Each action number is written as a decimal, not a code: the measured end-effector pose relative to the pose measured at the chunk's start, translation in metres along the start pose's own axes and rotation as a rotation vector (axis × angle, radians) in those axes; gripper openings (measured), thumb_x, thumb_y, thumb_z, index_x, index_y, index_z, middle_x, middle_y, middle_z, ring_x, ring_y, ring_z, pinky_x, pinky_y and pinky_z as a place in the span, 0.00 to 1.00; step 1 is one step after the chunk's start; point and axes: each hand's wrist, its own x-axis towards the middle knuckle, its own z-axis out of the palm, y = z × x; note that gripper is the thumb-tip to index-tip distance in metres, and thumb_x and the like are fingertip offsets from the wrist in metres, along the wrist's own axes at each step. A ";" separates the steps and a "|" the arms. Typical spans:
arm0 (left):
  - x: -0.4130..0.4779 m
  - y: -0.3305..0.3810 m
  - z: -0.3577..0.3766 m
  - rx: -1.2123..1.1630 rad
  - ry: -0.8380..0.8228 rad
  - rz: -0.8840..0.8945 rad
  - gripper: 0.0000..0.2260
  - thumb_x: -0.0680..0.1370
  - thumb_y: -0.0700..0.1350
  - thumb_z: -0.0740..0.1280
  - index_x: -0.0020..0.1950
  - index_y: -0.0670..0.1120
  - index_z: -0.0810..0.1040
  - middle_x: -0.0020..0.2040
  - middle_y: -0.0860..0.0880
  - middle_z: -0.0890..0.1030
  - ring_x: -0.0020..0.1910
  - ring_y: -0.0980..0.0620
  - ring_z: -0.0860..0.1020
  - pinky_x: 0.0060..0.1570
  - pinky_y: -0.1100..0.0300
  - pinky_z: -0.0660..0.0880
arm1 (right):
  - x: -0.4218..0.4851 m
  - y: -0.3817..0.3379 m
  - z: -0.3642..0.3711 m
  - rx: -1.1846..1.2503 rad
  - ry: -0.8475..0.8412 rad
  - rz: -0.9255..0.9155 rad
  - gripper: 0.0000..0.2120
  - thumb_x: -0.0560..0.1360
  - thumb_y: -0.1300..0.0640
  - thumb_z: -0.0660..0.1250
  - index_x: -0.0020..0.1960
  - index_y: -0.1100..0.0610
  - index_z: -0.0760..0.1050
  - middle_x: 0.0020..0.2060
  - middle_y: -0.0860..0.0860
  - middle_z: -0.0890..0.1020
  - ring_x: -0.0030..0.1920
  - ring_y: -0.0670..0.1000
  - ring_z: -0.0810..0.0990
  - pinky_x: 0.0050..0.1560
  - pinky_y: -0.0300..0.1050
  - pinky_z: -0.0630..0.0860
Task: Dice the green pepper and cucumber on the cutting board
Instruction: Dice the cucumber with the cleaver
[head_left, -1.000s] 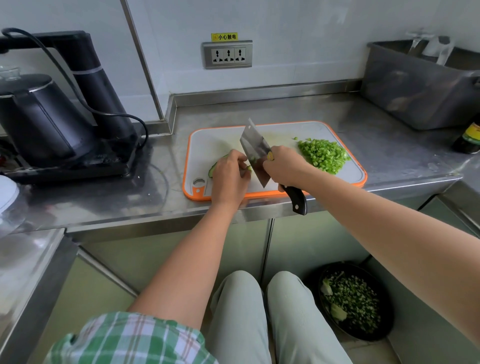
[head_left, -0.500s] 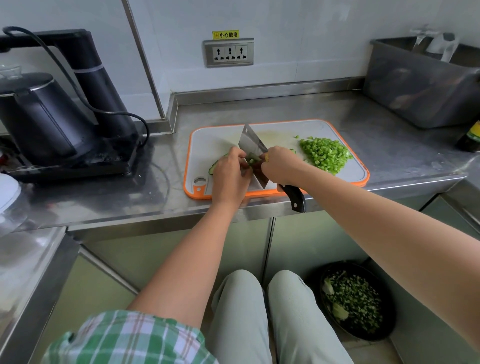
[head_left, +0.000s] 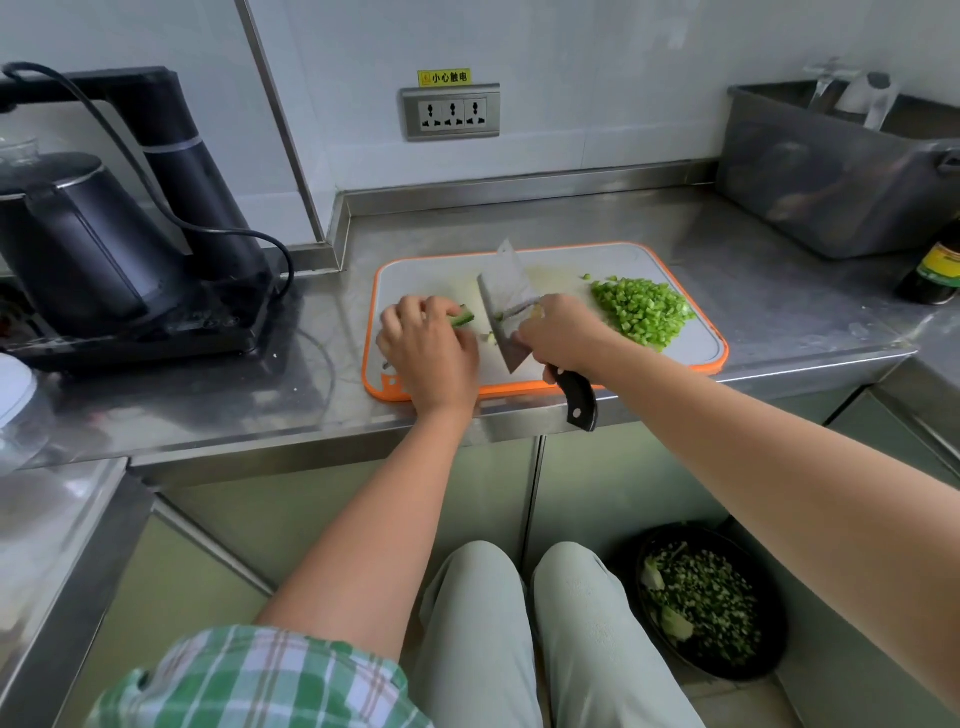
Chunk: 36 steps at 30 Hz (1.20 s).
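On the left half of the cutting board (head_left: 431, 275), the left hand (head_left: 426, 348) curls its fingers over a short cucumber piece (head_left: 464, 316). At the board's middle, the right hand (head_left: 563, 332) is wrapped round the cleaver (head_left: 506, 301), blade just beside the cut end. Diced green pepper (head_left: 641, 309) is heaped at the board's right end, so the cucumber looks like the step in hand, and the next cut calls for tucked fingertips.
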 end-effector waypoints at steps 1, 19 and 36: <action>0.000 0.000 -0.002 0.029 -0.003 -0.076 0.08 0.68 0.42 0.67 0.46 0.50 0.80 0.49 0.46 0.77 0.53 0.41 0.71 0.50 0.50 0.65 | -0.001 -0.001 0.005 -0.004 -0.019 0.004 0.04 0.77 0.64 0.57 0.45 0.63 0.68 0.33 0.58 0.75 0.26 0.54 0.74 0.25 0.37 0.70; 0.004 -0.002 0.004 0.146 -0.278 -0.093 0.12 0.78 0.44 0.61 0.60 0.48 0.78 0.56 0.43 0.75 0.57 0.41 0.72 0.57 0.49 0.64 | -0.004 0.014 -0.011 0.025 0.029 -0.001 0.08 0.77 0.64 0.57 0.39 0.58 0.67 0.30 0.55 0.74 0.24 0.51 0.74 0.21 0.37 0.69; 0.003 0.001 0.006 0.121 -0.163 -0.090 0.13 0.82 0.47 0.56 0.56 0.42 0.77 0.55 0.39 0.77 0.56 0.39 0.73 0.54 0.47 0.64 | 0.000 0.019 -0.007 -0.112 -0.046 0.021 0.09 0.77 0.60 0.61 0.38 0.58 0.69 0.38 0.58 0.77 0.34 0.55 0.74 0.32 0.43 0.72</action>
